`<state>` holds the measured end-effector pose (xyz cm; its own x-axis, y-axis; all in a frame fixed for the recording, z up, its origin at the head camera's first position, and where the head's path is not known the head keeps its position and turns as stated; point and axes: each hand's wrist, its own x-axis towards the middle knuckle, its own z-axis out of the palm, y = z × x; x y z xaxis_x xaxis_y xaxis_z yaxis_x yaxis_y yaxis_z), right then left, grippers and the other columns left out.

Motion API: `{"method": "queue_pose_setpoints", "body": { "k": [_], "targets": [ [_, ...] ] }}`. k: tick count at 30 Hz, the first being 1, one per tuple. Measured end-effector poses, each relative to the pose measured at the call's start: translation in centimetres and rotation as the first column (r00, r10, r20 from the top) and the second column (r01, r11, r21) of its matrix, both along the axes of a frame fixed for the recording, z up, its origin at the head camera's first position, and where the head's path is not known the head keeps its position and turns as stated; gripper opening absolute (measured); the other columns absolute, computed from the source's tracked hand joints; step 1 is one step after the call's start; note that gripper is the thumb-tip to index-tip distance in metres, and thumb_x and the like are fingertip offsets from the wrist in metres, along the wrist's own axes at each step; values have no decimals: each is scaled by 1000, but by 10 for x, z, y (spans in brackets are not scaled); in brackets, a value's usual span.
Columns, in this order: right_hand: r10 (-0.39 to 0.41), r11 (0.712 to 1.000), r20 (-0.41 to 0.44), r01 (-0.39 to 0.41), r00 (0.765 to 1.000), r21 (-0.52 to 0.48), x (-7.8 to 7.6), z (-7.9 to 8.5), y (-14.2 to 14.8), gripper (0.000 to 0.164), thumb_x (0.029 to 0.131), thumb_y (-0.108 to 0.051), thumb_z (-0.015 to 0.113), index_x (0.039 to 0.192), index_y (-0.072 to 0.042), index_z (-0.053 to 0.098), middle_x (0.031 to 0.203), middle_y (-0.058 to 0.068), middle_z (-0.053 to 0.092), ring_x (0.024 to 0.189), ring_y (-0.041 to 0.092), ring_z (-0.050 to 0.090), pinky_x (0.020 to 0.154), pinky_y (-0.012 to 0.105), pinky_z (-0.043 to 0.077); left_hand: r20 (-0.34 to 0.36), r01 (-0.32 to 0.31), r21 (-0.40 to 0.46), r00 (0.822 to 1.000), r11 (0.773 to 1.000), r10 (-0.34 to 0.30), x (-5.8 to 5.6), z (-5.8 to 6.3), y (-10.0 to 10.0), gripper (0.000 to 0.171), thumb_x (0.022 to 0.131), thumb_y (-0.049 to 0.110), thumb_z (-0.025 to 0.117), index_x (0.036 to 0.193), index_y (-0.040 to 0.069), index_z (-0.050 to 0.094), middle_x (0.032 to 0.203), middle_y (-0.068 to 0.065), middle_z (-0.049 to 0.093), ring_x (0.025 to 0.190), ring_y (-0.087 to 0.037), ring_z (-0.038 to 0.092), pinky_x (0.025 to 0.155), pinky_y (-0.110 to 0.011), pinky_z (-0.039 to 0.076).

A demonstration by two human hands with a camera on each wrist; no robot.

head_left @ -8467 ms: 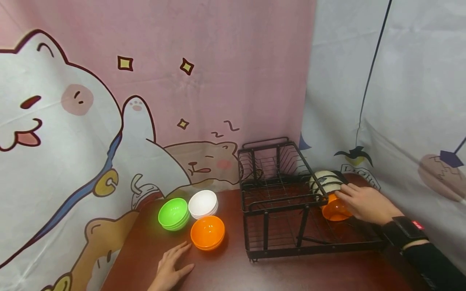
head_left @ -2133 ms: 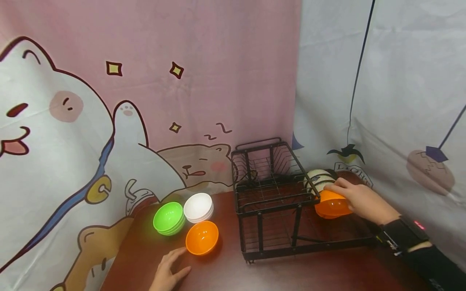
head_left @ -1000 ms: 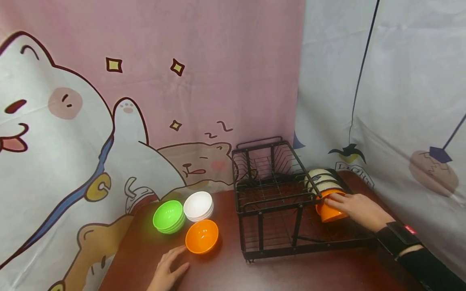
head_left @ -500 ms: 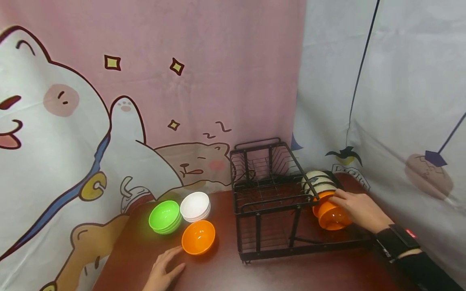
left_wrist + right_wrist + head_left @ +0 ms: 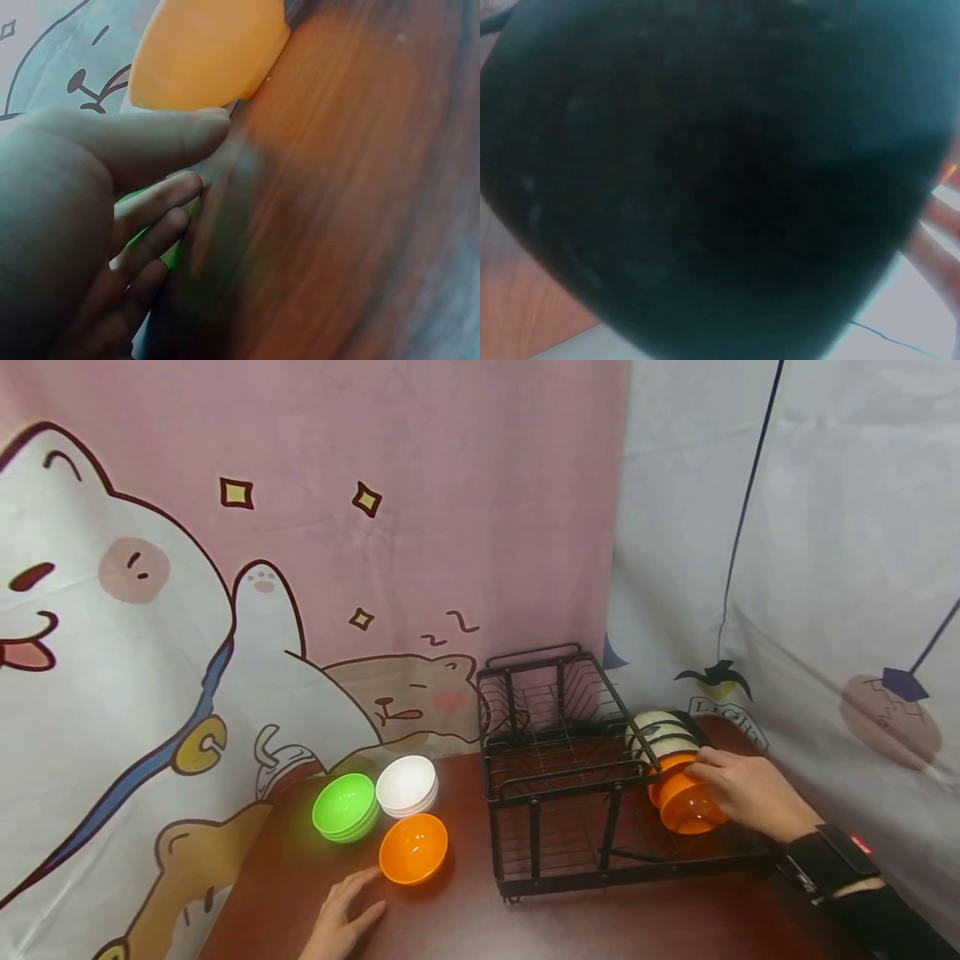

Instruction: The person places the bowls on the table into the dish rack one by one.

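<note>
My right hand [image 5: 750, 789] pinches the rim of an orange bowl [image 5: 693, 808] on the lower level of the black dish rack [image 5: 645, 872]. Close behind that bowl stands another orange bowl [image 5: 675, 763], tilted on its side, then pale patterned bowls [image 5: 663, 731] between the wires. A dark, blurred surface fills most of the right wrist view, hiding the hold; only a few fingers [image 5: 937, 247] show at its edge. On the table, my left hand [image 5: 341, 914] lies relaxed beside an upright orange bowl [image 5: 414, 850], its fingers holding nothing. In the left wrist view the thumb is just below that bowl.
White bowls [image 5: 407, 787] and green bowls [image 5: 346, 808] stand stacked behind the upright orange one. The rack's upper tier [image 5: 570, 735] rises left of the right hand. A printed curtain [image 5: 525, 527] hangs behind the brown table [image 5: 570, 927].
The stack by my left hand now shows one orange bowl instead of two. My right hand tilted a bowl in the rack, then drew the front orange one forward, apart from the other. Left hand stays.
</note>
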<state>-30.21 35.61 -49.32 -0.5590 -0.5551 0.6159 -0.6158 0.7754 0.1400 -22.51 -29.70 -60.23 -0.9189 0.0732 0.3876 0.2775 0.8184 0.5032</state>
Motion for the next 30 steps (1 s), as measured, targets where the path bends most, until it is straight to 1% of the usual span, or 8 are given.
{"method": "queue_pose_setpoints", "body": {
  "k": [6,12,15,18,20,25,28,30],
  "targets": [
    [-7,1000,-5,7,1000,-22,6,6,-5,32,63,-24,87,92,-22,73,88,-13,56,67,1,52,55,21,46,139,-69,69,989,995,59,0,8,3,37,88,33,73,124,28,66,125,10,66,111,-11,52,95,-41,41],
    [-23,999,-8,23,1000,-50,10,7,-11,30,67,-35,86,91,-21,74,86,-11,58,69,4,53,56,25,48,237,-125,94,967,988,99,-5,25,17,39,101,41,51,131,18,62,127,-2,67,122,-29,55,102,-54,38],
    [-45,997,4,45,999,-59,12,5,-11,32,68,-33,86,94,-20,74,88,-9,60,71,5,55,57,28,50,302,-171,115,944,979,130,-10,33,30,49,103,49,41,135,16,57,108,-3,72,106,-26,63,93,-50,45],
    [-67,996,15,67,998,-58,12,4,-11,32,70,-33,85,97,-20,75,89,-10,61,73,4,56,59,28,50,344,-219,155,926,963,155,-15,38,45,48,102,49,43,131,13,56,82,2,70,78,-15,63,72,-37,47],
    [-79,996,16,80,997,-48,13,5,-11,33,70,-33,84,98,-20,74,89,-10,60,70,4,54,56,27,48,351,-237,186,923,953,161,-18,40,53,40,101,42,49,123,9,57,73,1,67,66,-12,60,63,-31,44],
    [-111,991,-15,110,994,-75,12,15,-13,47,71,-33,84,113,-18,71,88,-8,60,64,6,50,49,24,40,288,-248,181,939,952,190,-21,48,63,15,97,12,50,104,1,57,65,-3,61,54,-13,53,53,-29,42],
    [-155,974,3,154,988,-169,11,33,-18,56,74,-29,82,126,-20,65,97,-3,63,62,9,51,47,24,38,215,-259,149,950,954,225,-21,66,63,17,95,7,47,104,-1,59,69,-7,62,56,-15,52,54,-30,41],
    [-182,954,51,189,982,-232,12,52,-22,60,80,-29,79,136,-22,58,109,1,63,59,12,52,47,25,37,162,-276,125,953,953,255,-22,88,62,20,97,8,45,108,-1,59,74,-10,63,59,-17,51,56,-32,41]
  ]
}}
